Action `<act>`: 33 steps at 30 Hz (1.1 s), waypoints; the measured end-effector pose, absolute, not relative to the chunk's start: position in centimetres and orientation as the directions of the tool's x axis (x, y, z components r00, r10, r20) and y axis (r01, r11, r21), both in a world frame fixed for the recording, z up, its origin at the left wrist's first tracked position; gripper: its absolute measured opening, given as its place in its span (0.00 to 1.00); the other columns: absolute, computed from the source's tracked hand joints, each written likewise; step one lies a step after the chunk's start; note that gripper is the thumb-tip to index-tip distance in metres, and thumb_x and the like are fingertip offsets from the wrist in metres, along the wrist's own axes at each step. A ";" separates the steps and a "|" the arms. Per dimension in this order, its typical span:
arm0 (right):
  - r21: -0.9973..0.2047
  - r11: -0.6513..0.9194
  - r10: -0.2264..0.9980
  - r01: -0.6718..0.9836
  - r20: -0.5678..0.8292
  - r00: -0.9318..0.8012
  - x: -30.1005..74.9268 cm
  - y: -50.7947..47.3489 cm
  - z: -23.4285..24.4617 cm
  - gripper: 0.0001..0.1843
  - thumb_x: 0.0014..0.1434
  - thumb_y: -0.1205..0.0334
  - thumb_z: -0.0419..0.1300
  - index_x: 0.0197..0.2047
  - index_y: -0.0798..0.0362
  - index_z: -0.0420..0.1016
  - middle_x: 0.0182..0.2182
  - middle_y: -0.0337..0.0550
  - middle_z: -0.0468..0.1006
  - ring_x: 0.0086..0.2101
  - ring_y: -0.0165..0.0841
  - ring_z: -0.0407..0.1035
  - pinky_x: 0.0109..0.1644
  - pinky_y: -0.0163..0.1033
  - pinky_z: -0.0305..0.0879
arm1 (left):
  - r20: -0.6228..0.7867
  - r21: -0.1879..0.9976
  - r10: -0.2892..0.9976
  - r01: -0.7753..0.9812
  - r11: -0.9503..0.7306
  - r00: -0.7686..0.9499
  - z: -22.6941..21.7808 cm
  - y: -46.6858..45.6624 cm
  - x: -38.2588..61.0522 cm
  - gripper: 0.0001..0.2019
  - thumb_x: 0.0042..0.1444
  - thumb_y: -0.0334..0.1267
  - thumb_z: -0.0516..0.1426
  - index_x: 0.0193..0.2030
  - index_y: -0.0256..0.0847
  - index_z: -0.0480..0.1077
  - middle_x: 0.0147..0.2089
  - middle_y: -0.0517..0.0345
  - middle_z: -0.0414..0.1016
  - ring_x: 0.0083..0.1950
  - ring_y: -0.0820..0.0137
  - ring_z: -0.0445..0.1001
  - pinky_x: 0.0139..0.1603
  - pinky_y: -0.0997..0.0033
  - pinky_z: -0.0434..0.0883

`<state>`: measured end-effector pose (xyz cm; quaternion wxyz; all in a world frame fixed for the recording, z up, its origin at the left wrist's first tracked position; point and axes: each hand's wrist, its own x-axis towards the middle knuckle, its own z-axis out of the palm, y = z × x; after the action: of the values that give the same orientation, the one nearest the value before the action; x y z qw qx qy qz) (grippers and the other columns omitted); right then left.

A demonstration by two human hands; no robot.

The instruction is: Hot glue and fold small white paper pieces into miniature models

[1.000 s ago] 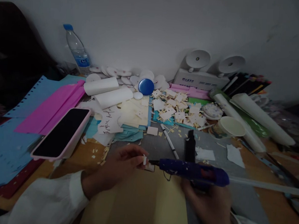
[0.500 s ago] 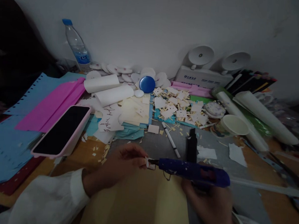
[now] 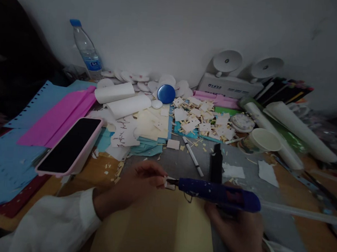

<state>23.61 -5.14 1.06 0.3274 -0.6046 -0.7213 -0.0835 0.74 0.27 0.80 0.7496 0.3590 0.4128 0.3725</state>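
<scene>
My left hand [image 3: 143,181] pinches a small white paper piece [image 3: 170,184] between thumb and fingertips, above a cream-coloured sheet [image 3: 157,230]. My right hand [image 3: 236,227] is wrapped round the handle of a dark blue hot glue gun [image 3: 210,190], held level with its nozzle pointing left. The nozzle tip meets or nearly meets the paper piece; I cannot tell whether they touch. A clear glue stick [image 3: 296,210] sticks out of the gun's back end. Beyond my hands lies a pile of small paper pieces on sticks [image 3: 197,118], some with drawn faces.
A white pen [image 3: 193,156] and a black cutter [image 3: 216,164] lie just past the glue gun. To the left are a phone in a pink case [image 3: 70,145] and pink paper [image 3: 55,120]. A paper cup [image 3: 259,141] stands at right, a water bottle [image 3: 87,50] at the back.
Almost nothing differs. The glue gun and both hands hold nearly the same place, and the view has shifted very slightly.
</scene>
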 end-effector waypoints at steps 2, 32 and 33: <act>-0.277 0.255 0.819 0.926 0.571 -0.055 23.7 -5.2 1.0 0.10 0.58 0.53 0.51 0.32 0.51 0.65 0.20 0.39 0.75 0.18 0.34 0.72 0.19 0.35 0.67 | -0.353 0.843 0.851 -0.264 0.470 0.389 0.7 0.3 0.7 0.11 0.39 0.38 0.69 0.27 0.38 0.73 0.24 0.63 0.73 0.26 0.76 0.68 0.29 0.77 0.63; -0.365 0.334 0.832 0.869 0.547 -0.090 24.1 -5.3 0.8 0.06 0.57 0.57 0.54 0.33 0.50 0.65 0.21 0.37 0.73 0.19 0.32 0.71 0.21 0.33 0.68 | -0.380 0.849 0.869 -0.254 0.463 0.315 0.7 0.4 0.8 0.12 0.38 0.37 0.69 0.26 0.37 0.72 0.22 0.65 0.71 0.24 0.77 0.66 0.27 0.77 0.62; -0.366 0.335 0.830 0.868 0.551 -0.087 24.1 -5.3 0.9 0.07 0.57 0.56 0.54 0.33 0.50 0.65 0.21 0.37 0.73 0.19 0.32 0.71 0.21 0.33 0.68 | -0.378 0.853 0.872 -0.248 0.459 0.311 0.7 0.4 0.8 0.11 0.38 0.37 0.70 0.25 0.37 0.72 0.22 0.65 0.71 0.24 0.77 0.66 0.27 0.77 0.62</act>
<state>24.08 -5.31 0.86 0.3529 -0.5761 -0.7368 -0.0273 0.83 0.40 0.71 0.7297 0.3511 0.4439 0.3838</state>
